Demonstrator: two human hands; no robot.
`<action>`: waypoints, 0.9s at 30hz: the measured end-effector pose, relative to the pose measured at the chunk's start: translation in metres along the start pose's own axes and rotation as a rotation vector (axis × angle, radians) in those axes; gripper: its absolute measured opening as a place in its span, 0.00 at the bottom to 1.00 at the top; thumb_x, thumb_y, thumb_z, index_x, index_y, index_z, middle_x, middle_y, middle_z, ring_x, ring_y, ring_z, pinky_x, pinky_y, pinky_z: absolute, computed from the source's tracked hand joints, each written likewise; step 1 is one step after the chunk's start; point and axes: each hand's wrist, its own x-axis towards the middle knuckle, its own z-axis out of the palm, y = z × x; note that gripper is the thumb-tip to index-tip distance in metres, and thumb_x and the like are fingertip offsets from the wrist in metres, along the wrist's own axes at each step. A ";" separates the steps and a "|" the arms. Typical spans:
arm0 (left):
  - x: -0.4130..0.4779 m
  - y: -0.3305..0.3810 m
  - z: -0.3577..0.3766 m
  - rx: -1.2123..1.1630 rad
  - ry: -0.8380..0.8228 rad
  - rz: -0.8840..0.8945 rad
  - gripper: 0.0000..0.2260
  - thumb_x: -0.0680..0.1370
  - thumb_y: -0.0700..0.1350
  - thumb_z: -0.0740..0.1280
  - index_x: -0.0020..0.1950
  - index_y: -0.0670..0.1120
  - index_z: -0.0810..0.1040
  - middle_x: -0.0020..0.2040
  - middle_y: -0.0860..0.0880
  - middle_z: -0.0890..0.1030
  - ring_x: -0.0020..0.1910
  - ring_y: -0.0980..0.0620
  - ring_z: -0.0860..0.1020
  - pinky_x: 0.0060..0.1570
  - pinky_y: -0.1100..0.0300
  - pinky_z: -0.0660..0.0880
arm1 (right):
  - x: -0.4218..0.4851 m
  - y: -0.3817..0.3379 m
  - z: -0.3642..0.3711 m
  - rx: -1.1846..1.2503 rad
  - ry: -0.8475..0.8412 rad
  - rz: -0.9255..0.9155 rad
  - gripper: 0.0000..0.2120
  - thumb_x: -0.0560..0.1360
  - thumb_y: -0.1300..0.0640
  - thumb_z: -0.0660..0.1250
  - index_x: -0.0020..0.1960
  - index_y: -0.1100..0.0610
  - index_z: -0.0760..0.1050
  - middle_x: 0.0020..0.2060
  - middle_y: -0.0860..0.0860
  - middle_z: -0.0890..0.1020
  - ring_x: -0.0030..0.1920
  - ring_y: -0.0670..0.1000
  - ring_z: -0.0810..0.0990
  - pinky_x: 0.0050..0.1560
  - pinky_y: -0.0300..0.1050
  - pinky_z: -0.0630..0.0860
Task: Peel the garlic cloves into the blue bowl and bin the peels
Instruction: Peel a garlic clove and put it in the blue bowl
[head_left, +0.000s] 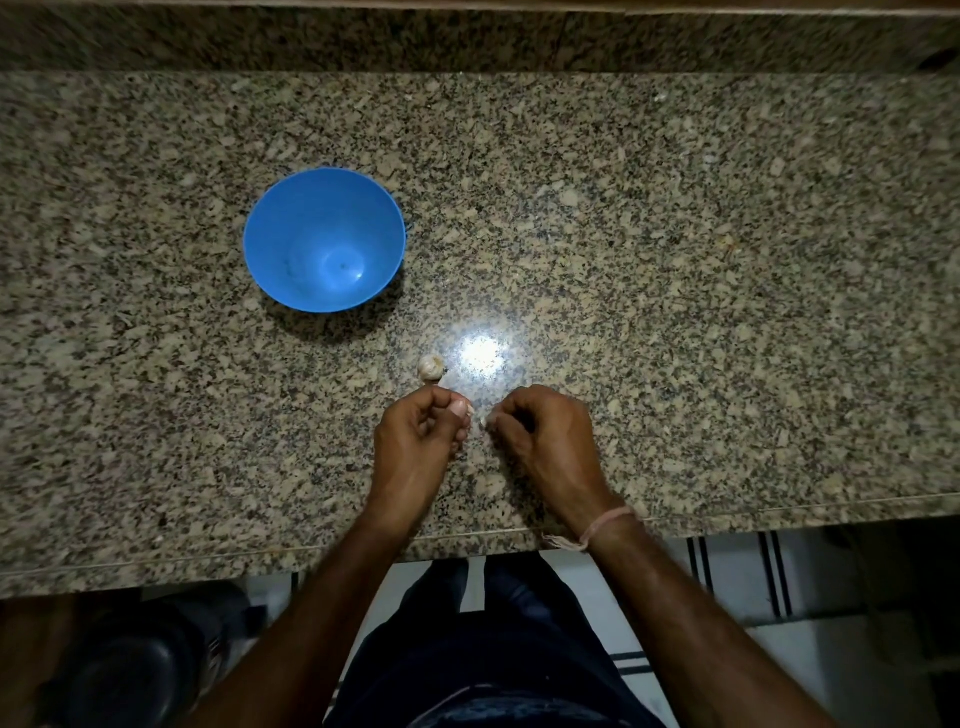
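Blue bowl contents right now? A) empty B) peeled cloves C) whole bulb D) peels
A: the blue bowl shows bare blue plastic inside, no garlic or peel. The one loose garlic piece lies on the counter just beyond the left hand, which pinches a clove; the right hand pinches a pale scrap.

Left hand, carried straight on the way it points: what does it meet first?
Most likely the loose garlic piece on the counter just beyond the left hand; the blue bowl sits off to its left, outside that line.
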 end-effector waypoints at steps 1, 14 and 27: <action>0.000 0.000 0.001 0.006 0.011 -0.002 0.06 0.83 0.44 0.69 0.48 0.46 0.83 0.39 0.48 0.84 0.38 0.54 0.81 0.41 0.59 0.78 | 0.001 0.001 0.001 -0.050 0.012 -0.021 0.06 0.78 0.58 0.74 0.42 0.54 0.81 0.37 0.45 0.81 0.39 0.45 0.79 0.41 0.47 0.79; -0.003 0.002 0.013 -0.139 0.030 -0.092 0.06 0.81 0.46 0.72 0.49 0.44 0.85 0.40 0.46 0.86 0.39 0.53 0.83 0.41 0.58 0.77 | -0.005 -0.012 0.004 0.507 0.040 0.173 0.03 0.76 0.61 0.76 0.49 0.58 0.86 0.43 0.49 0.88 0.46 0.48 0.87 0.49 0.41 0.82; -0.002 0.005 0.011 -0.302 -0.099 -0.248 0.09 0.84 0.40 0.65 0.49 0.41 0.83 0.37 0.47 0.80 0.35 0.55 0.75 0.35 0.60 0.71 | -0.008 -0.015 0.006 0.701 -0.007 0.293 0.03 0.78 0.66 0.73 0.51 0.63 0.85 0.43 0.55 0.88 0.46 0.54 0.88 0.50 0.49 0.85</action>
